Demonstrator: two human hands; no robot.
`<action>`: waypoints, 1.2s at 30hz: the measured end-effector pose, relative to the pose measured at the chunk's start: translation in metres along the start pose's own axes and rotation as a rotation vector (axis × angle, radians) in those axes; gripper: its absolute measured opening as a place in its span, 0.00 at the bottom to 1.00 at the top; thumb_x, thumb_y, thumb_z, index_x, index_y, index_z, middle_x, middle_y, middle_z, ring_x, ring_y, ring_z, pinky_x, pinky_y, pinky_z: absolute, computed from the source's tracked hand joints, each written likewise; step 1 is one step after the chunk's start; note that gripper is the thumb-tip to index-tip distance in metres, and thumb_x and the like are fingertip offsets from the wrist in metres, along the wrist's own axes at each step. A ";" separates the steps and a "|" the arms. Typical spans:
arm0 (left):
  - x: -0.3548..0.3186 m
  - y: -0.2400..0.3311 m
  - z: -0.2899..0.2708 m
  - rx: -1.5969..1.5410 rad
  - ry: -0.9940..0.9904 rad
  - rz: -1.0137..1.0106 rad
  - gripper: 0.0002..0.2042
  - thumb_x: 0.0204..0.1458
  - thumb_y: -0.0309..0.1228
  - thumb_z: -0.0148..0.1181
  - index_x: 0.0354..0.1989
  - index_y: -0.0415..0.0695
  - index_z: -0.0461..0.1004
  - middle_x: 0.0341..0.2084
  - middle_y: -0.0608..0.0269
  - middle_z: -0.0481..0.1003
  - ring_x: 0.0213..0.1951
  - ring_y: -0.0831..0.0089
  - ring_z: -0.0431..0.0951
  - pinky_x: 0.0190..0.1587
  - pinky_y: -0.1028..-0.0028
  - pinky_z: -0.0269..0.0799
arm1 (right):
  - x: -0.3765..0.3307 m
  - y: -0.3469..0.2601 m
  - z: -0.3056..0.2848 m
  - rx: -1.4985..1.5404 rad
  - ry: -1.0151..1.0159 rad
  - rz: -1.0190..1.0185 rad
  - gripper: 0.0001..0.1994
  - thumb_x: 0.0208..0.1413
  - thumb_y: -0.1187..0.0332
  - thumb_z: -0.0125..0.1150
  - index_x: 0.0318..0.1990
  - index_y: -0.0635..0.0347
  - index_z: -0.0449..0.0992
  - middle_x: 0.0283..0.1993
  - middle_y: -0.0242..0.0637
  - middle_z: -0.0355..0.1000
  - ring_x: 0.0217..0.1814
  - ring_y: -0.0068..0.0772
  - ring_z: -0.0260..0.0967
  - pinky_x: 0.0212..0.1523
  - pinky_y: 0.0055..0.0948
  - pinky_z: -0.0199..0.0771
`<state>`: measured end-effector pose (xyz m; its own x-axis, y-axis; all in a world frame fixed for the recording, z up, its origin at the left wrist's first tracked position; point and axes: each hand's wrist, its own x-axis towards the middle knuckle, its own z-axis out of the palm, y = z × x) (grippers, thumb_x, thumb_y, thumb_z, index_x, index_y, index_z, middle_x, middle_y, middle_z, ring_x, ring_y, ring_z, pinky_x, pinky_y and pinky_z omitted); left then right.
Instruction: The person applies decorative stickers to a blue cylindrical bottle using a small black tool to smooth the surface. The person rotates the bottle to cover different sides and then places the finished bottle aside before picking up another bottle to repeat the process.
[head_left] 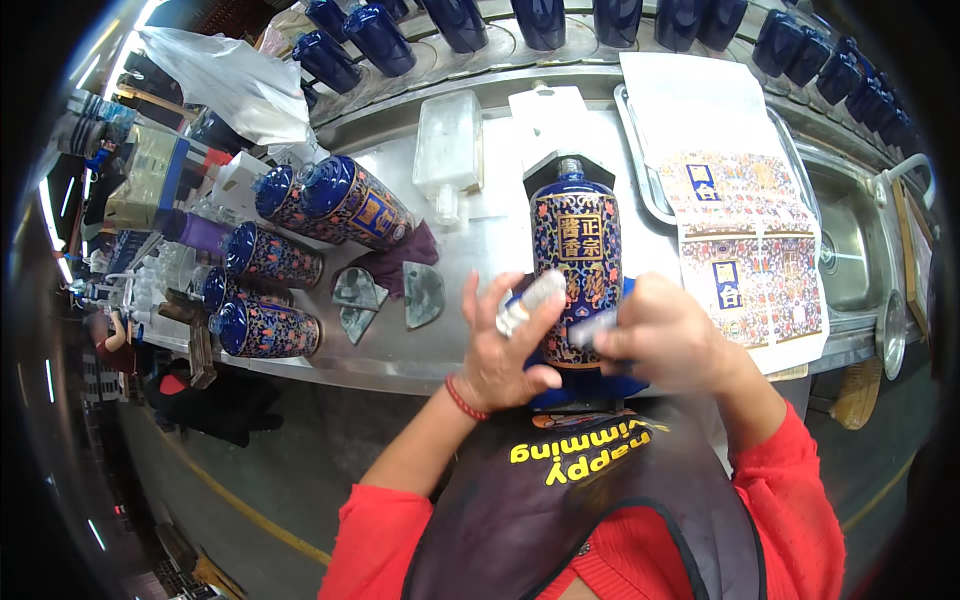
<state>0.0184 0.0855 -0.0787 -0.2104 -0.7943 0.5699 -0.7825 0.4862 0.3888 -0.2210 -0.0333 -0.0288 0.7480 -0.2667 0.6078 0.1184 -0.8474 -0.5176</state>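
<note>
A dark blue ceramic bottle [575, 250] with a gold and multicoloured decal lies neck away from me on a blue pad [590, 385] at the bench's near edge. My left hand [505, 350] rests against the bottle's lower left side, a silvery wrap on its forefinger, a red band on the wrist. My right hand [665, 335] presses on the bottle's lower right side, pinching a small pale tool; it is blurred.
Several decorated blue bottles [300, 260] lie stacked at the left. Grey scraper pieces [422, 293] and a purple cloth [405, 258] sit between. Decal sheets [745, 255] cover a tray at right, beside a sink [850, 240]. Plain blue bottles [460, 20] line the far shelf.
</note>
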 end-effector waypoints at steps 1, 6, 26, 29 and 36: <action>0.010 -0.007 -0.002 -0.010 -0.013 0.005 0.38 0.63 0.67 0.37 0.65 0.48 0.72 0.60 0.54 0.74 0.67 0.51 0.59 0.72 0.42 0.35 | -0.012 -0.005 0.001 0.161 -0.109 0.013 0.12 0.45 0.75 0.74 0.39 0.57 0.83 0.31 0.35 0.69 0.33 0.35 0.69 0.35 0.36 0.67; 0.074 -0.044 -0.001 -0.047 0.047 0.028 0.35 0.67 0.61 0.36 0.63 0.44 0.74 0.56 0.53 0.77 0.63 0.52 0.67 0.70 0.46 0.45 | -0.047 -0.005 -0.006 0.173 0.180 0.388 0.10 0.48 0.73 0.75 0.39 0.61 0.82 0.29 0.34 0.71 0.28 0.29 0.67 0.27 0.27 0.62; 0.142 -0.049 -0.025 -1.192 -0.497 -0.749 0.15 0.64 0.40 0.60 0.47 0.40 0.79 0.41 0.62 0.82 0.44 0.76 0.81 0.49 0.76 0.75 | -0.026 -0.021 0.011 0.484 0.566 0.640 0.08 0.58 0.69 0.69 0.40 0.65 0.80 0.30 0.31 0.72 0.31 0.18 0.68 0.32 0.22 0.66; 0.132 -0.035 -0.040 -1.199 -0.408 -0.665 0.15 0.64 0.40 0.60 0.48 0.40 0.78 0.44 0.62 0.81 0.46 0.77 0.80 0.52 0.76 0.74 | -0.001 -0.017 0.020 0.444 0.434 0.520 0.08 0.60 0.69 0.68 0.41 0.63 0.79 0.30 0.29 0.73 0.29 0.16 0.66 0.30 0.20 0.66; 0.103 -0.028 -0.061 -1.214 -0.306 -0.569 0.15 0.66 0.38 0.58 0.52 0.38 0.73 0.48 0.55 0.78 0.46 0.68 0.82 0.52 0.69 0.78 | 0.016 -0.015 0.028 0.651 0.665 0.590 0.09 0.64 0.66 0.65 0.41 0.64 0.77 0.31 0.30 0.75 0.33 0.15 0.70 0.35 0.19 0.71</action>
<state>0.0544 0.0118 0.0133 -0.2800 -0.9600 0.0014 0.1618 -0.0458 0.9858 -0.1928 -0.0119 -0.0283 0.3225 -0.9096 0.2621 0.3254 -0.1535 -0.9330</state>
